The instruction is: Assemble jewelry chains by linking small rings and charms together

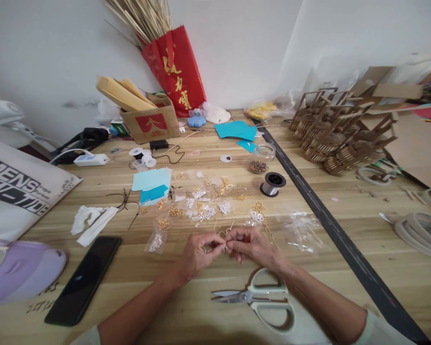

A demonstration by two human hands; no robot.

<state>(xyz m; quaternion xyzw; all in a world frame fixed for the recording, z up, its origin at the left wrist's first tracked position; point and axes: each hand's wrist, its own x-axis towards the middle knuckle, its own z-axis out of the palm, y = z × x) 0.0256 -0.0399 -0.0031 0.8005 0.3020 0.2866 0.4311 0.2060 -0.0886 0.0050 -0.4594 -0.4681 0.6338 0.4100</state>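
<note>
My left hand point(201, 253) and my right hand point(251, 244) meet over the wooden table point(187, 311), fingertips pinched together on a tiny gold piece point(225, 246) that is too small to name. Both hands are closed in a pinch. Just beyond them lie several small clear bags of gold and silver charms point(204, 211). A gold chain point(267, 230) lies beside my right hand. White-handled scissors point(262, 298) rest shut on the table right below my wrists.
A black phone point(84, 280) lies at the left front, a thread spool point(272, 183) and a bead jar point(259, 166) sit further back. Wooden lattice pieces point(341, 139) crowd the right, with a red bag point(175, 67), a cardboard box point(151, 120) and blue paper point(153, 184) behind.
</note>
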